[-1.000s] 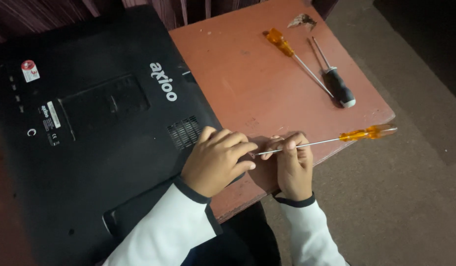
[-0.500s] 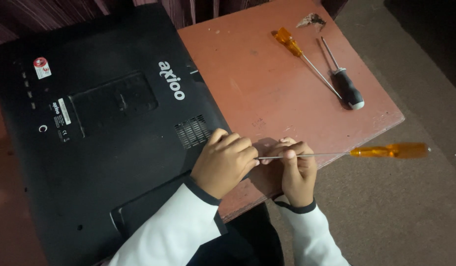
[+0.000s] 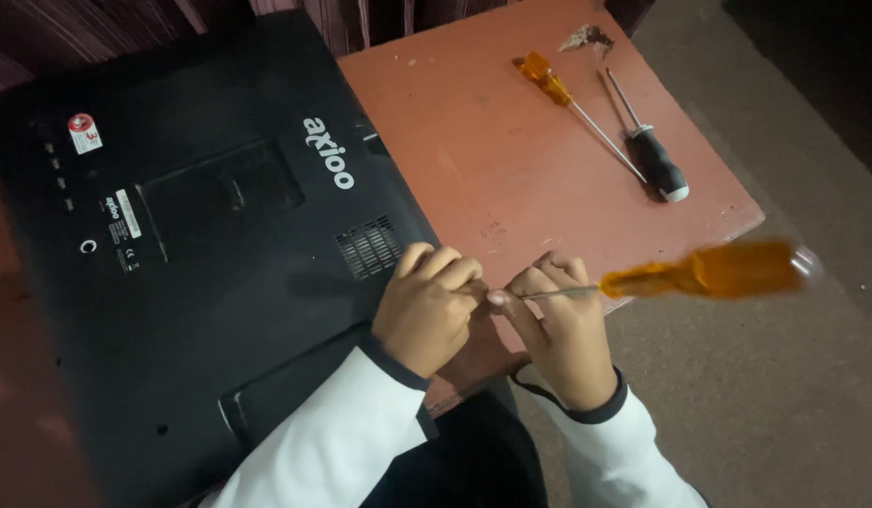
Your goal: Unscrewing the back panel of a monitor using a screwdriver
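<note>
Screwdriver (image 3: 699, 273) held flat by its shaft, both hands closed on it, at tabletop (image 3: 511, 179) edge | left hand (image 3: 426, 306) rests on laptop (image 3: 200, 254); right hand (image 3: 563, 329) beside | tip best kept steadied, shaft level.

A long screwdriver with a translucent orange plastic handle and thin steel shaft (image 3: 643, 280) lies nearly level, its blurred handle jutting out past the tabletop's right edge and its tip pointing left. The tip meets the right edge of a large black plastic monitor back panel (image 3: 200, 282), lying face-down with vent slots showing.
</note>
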